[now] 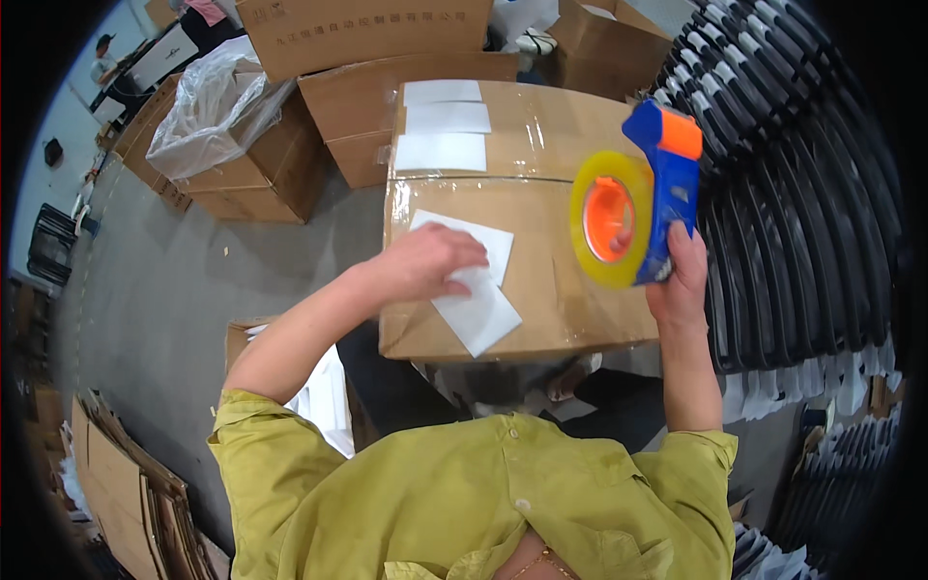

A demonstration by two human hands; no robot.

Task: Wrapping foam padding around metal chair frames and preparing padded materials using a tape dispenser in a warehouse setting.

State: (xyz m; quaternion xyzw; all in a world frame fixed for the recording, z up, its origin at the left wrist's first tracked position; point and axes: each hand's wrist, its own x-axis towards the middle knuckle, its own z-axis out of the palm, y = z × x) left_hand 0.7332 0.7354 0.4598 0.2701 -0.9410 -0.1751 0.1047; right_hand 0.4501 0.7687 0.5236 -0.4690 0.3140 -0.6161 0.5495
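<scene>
My right hand [681, 271] grips a blue and orange tape dispenser [674, 179] with a wide roll of clear yellowish tape, held up over the right side of a cardboard box [570, 309]. Over the box's left half, my left hand [433, 261] has its fingers closed on a white paper sheet [480, 314]. A second white sheet [496, 242] lies partly beneath that hand on the box top. Toward the far edge, several white paper pieces [443, 152] sit in a column on the cardboard.
Stacked black frames [773, 242] rise close on the right. An open box with a plastic liner [217, 106] stands at the far left, and large cartons [367, 39] are behind. Flattened cardboard [121, 483] leans at the lower left. A box of white sheets [324, 406] is by my left elbow.
</scene>
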